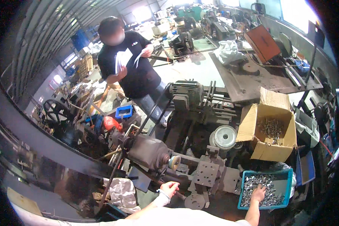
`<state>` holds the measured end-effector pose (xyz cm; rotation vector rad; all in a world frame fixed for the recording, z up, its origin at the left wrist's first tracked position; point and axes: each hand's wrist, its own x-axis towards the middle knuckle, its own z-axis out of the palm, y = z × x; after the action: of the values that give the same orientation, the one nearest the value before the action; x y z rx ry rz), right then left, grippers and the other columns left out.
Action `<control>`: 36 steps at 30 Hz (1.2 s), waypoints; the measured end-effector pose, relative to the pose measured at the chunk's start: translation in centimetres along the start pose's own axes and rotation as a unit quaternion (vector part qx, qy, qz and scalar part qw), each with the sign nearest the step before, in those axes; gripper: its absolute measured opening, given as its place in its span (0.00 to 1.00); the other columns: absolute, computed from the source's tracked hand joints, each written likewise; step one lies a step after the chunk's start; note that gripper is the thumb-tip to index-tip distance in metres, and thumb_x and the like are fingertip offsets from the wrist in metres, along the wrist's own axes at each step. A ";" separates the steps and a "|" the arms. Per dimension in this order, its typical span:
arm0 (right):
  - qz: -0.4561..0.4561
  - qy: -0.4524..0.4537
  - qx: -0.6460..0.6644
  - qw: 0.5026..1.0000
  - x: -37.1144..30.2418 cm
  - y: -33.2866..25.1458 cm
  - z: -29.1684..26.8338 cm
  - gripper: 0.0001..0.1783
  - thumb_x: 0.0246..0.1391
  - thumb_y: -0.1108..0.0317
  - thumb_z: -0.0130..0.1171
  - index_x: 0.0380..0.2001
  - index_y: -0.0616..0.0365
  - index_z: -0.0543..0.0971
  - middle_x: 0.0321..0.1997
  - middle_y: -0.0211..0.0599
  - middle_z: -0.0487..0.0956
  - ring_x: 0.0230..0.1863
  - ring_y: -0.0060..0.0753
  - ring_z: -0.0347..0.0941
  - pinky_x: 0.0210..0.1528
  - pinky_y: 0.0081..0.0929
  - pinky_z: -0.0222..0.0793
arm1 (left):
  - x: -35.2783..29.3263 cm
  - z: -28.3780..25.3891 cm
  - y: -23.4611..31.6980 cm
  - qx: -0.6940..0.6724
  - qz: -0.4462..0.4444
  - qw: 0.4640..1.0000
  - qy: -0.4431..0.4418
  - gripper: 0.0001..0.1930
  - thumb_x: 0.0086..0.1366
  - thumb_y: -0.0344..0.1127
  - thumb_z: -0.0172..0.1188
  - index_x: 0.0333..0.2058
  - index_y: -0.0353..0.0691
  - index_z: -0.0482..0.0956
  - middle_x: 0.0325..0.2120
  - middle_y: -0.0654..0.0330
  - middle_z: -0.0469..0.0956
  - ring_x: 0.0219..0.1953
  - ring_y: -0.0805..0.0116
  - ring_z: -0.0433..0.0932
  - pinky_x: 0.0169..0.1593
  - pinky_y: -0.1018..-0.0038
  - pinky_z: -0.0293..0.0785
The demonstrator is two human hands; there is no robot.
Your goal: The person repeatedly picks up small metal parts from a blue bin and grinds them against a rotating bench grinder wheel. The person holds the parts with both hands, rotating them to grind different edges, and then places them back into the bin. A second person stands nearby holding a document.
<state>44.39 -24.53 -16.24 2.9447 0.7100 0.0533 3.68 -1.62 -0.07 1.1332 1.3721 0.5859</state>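
My left hand (170, 188) hovers in front of a belt-driven machine (148, 152), just below its round spindle end (174, 162). The fingers are curled together, and whatever they may hold is too small to make out. At the lower right, my right hand (258, 194) reaches down into a teal plastic crate (290, 188). Its fingers are bent in among many small shiny metal parts (252, 184); what lies between them is hidden. A drilled metal block (206, 173) on the machine stands between my two hands.
Behind the crate sits an open cardboard box (273, 152) with more metal parts. A motor (186, 94) and a pale round pulley (224, 136) are farther back. Another person (128, 67) stands at the far left holding papers. A crumpled white sack (122, 192) lies left of my left hand.
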 end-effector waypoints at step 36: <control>0.422 -0.092 0.880 0.197 4.7 6.3 4.0 0.12 0.45 0.53 0.53 0.24 0.48 0.70 0.17 0.22 0.71 0.12 0.17 0.61 0.08 0.14 0.44 | 0.2 -2.3 0.6 0.027 0.032 0.999 0.018 0.07 0.55 0.34 0.55 0.27 0.36 0.77 0.16 0.63 0.75 0.14 0.81 0.67 0.19 0.83 0.64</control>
<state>51.70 -28.33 -19.41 -0.7245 0.7503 0.5695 1.73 -0.56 0.72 1.2191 1.3943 0.6199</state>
